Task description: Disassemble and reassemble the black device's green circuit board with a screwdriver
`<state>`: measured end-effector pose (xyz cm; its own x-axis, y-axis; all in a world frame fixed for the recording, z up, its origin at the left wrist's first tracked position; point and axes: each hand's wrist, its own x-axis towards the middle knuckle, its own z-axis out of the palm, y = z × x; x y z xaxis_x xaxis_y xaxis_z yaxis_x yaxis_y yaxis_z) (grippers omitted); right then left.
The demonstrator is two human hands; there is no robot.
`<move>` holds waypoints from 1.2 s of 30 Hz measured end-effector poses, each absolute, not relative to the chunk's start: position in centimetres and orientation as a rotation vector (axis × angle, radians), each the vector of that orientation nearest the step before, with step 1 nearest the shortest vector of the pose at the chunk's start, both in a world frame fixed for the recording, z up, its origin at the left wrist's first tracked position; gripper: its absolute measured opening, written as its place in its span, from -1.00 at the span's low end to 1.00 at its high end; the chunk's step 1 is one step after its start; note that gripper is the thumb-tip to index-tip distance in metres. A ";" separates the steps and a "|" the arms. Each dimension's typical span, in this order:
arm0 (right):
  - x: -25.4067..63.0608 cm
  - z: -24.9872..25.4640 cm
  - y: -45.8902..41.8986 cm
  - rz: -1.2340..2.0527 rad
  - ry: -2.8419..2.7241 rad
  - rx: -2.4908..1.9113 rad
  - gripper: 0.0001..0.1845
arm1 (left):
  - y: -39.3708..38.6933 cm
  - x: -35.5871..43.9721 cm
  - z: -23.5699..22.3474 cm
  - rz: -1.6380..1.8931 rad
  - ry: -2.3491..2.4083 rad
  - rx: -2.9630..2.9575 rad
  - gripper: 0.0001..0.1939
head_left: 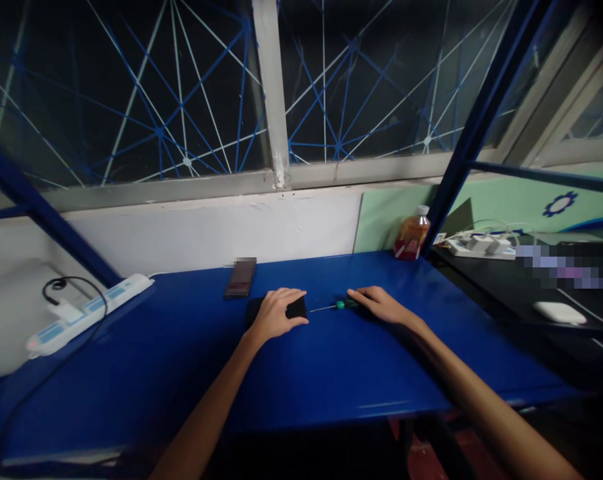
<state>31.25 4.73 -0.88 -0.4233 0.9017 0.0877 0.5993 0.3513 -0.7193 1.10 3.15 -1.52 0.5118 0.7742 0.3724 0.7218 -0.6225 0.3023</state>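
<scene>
My left hand (274,317) lies over a dark, flat, box-shaped object (297,308) on the blue table, its thumb and fingers closed around the sides. What the object is, I cannot make out. My right hand (381,305) grips the dark handle of a screwdriver (340,305) with a green collar, held low over the tabletop. The thin shaft points left, its tip close to the right end of the dark object; whether they touch, I cannot tell.
On the blue table (331,380), a dark phone-like slab (240,280) lies behind my left hand. A white power strip (91,317) with a black cable runs along the left. A drink bottle (412,233) stands at the back right, beside a blue frame post (454,180).
</scene>
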 end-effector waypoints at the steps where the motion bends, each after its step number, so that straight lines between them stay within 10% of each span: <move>1: 31.1 -0.8 4.7 0.816 -2.150 -1.305 -0.47 | 3.1 1.1 -1.5 0.735 1.310 2.637 -0.38; 36: 31.1 -0.8 4.4 0.694 -2.203 -1.235 -0.56 | 2.9 1.1 -1.2 0.687 1.323 2.671 -0.39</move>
<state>31.10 4.37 -0.82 -0.4515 0.8724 0.1871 0.6078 0.4543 -0.6513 1.11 2.88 -1.18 0.5259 0.7726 0.3558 0.7354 -0.6231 0.2662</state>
